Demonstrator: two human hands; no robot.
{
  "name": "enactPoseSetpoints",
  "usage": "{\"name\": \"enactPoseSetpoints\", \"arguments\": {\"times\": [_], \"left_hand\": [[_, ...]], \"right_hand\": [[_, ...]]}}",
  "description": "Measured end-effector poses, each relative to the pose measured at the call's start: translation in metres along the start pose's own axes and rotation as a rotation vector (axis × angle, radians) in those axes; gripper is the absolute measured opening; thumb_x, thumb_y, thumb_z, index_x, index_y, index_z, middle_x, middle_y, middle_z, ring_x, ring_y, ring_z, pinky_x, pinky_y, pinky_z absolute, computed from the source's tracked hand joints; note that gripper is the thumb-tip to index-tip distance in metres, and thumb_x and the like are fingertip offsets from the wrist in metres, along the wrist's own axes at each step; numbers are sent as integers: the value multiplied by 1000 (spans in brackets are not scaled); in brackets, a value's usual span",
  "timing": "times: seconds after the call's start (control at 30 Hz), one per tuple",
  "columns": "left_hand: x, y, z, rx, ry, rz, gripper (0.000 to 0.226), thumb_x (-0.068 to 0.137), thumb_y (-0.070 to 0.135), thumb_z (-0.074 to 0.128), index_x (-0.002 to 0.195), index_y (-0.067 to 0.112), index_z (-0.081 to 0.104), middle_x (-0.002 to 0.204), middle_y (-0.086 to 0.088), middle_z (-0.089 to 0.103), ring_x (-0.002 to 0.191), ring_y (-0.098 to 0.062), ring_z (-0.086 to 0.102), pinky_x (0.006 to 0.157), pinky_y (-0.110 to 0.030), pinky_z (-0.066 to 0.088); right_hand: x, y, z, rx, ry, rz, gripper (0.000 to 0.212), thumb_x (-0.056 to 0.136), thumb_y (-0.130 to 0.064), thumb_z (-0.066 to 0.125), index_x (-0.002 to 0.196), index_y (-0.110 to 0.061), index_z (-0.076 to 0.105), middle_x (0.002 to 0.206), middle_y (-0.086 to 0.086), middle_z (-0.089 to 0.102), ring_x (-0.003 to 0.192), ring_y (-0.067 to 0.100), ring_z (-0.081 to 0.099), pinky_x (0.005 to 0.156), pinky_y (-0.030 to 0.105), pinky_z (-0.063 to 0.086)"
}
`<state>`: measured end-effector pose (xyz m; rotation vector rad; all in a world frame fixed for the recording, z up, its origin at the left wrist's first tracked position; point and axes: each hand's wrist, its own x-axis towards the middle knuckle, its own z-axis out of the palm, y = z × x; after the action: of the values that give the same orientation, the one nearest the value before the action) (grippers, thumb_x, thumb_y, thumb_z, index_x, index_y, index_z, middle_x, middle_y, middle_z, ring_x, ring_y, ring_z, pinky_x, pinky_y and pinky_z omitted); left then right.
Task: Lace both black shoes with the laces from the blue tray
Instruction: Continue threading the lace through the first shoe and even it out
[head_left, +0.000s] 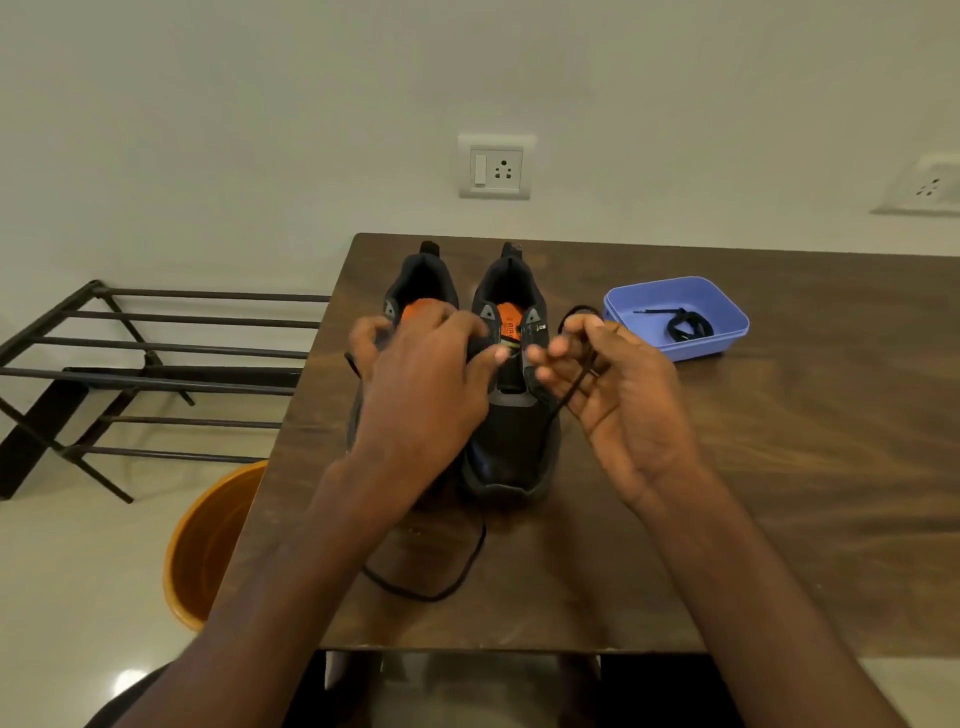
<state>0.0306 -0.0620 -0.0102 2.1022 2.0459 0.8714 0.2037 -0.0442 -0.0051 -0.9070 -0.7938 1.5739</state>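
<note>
**Lacing the right-hand shoe — first lace in hand**

Head view: you are working on the black shoe (511, 415) nearer the tray, the one on the right of the pair. Your right hand (618, 395) pinches a black lace (569, 395) between thumb and fingers, the lace running from your fingers down to the shoe's eyelet row and looping up behind the hand. Your left hand (421, 384) lies over the other black shoe (421, 283), its fingers curled at the tongue of the right-hand shoe; whether it holds the lace's other end I cannot tell. A loose run of black lace (441, 587) trails on the wooden table (779, 493) in front of the toes.

By my judgement the lacing is at an early stage. Next you need to feed the pinched tip through an eyelet and draw the slack across — keep both sides even.

Count: two shoes, two hands, one blue tray (727, 332) and one coiled lace (680, 325) inside it for the second shoe.
</note>
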Motion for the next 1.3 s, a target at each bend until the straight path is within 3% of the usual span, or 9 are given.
{"name": "enactPoseSetpoints", "arguments": {"times": [0.13, 0.27, 0.4, 0.5, 0.6, 0.7, 0.83, 1.03, 1.3], "left_hand": [[-2, 9, -6, -896, -437, -201, 32, 108, 41, 44, 127, 20, 59, 101, -5, 77, 96, -13, 74, 87, -27, 56], [0, 3, -7, -1004, -533, -212, 28, 105, 21, 58, 133, 18, 55, 71, -3, 67, 81, -25, 76, 88, -32, 57], [8, -9, -2, -932, -232, -255, 12, 105, 15, 57, 115, 13, 63, 71, -1, 68, 62, -15, 66, 58, -21, 51], [9, -12, 9, -816, -108, -190, 8, 102, 18, 64, 107, 13, 63, 68, -3, 69, 53, -9, 59, 52, -17, 47], [12, -10, 19, -800, -84, -147, 16, 97, 20, 71, 105, 12, 60, 66, -5, 69, 50, -8, 59, 52, -18, 48], [16, -9, 26, -889, -45, -147, 18, 95, 21, 74, 103, 12, 60, 67, -10, 69, 49, -12, 59, 50, -20, 47], [19, -16, 33, -826, -5, -111, 9, 99, 18, 69, 99, 11, 63, 69, -9, 70, 53, -14, 62, 54, -19, 50], [19, -17, 38, -810, -46, -70, 2, 101, 11, 65, 102, 10, 66, 74, -5, 72, 61, -12, 67, 57, -18, 51], [12, -25, 46, -249, -117, -143, 20, 96, 35, 71, 109, 28, 56, 88, 9, 63, 80, -6, 61, 79, -28, 54]], "right_hand": [[5, 3, 4, 324, -101, -17, 21, 109, -16, 42, 107, -8, 62, 111, 13, 73, 124, 30, 65, 103, 35, 53], [12, 1, -11, 280, 32, -30, 19, 108, -18, 47, 104, -10, 63, 107, 10, 75, 121, 27, 68, 102, 36, 56], [19, 8, -40, -734, 410, 6, 42, 102, -47, 58, 89, -9, 71, 79, 8, 74, 83, 29, 73, 71, 39, 58], [21, 17, -44, -1302, 537, -202, 43, 92, -56, 66, 91, -14, 59, 96, 5, 66, 91, 24, 63, 73, 39, 49], [20, 19, -25, -1145, 231, -580, 24, 95, -33, 72, 114, -27, 58, 119, -7, 56, 112, 16, 58, 88, 33, 51], [16, 29, -9, -890, -115, -424, 19, 98, -12, 67, 113, -22, 72, 107, -10, 72, 102, 7, 68, 88, 22, 56], [20, 35, -12, -774, 1, -361, 14, 95, -4, 70, 100, -14, 77, 84, -2, 77, 82, 10, 74, 73, 22, 58], [27, 39, -13, -836, -7, -361, 21, 91, -5, 74, 108, -17, 80, 95, -9, 79, 94, 3, 73, 87, 21, 58], [38, 50, -18, -1019, 163, -462, 17, 96, -15, 69, 105, -26, 78, 98, -13, 72, 94, -6, 65, 80, 9, 51]]}}
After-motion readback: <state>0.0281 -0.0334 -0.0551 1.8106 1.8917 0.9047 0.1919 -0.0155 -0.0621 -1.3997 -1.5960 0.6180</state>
